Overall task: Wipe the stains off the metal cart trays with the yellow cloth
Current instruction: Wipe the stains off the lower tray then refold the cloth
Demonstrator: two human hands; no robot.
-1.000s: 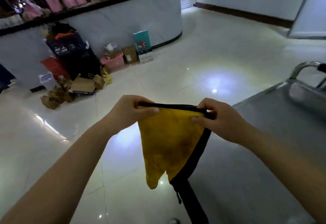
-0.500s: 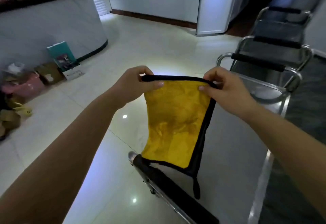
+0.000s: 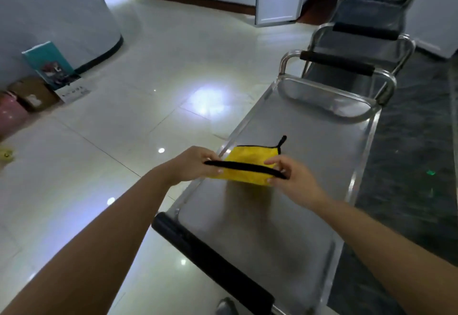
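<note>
Both arms outstretched, left hand point(image 3: 195, 164) and right hand point(image 3: 292, 178) pinch yellow cloth point(image 3: 250, 166).

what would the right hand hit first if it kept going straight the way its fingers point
Probably the yellow cloth that the right hand already pinches; beyond it, the left hand. Depth is unclear from this view.

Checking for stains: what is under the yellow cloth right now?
Under the yellow cloth, held by the left hand and right hand, is the metal cart tray. Any stains directly beneath are covered.
</note>
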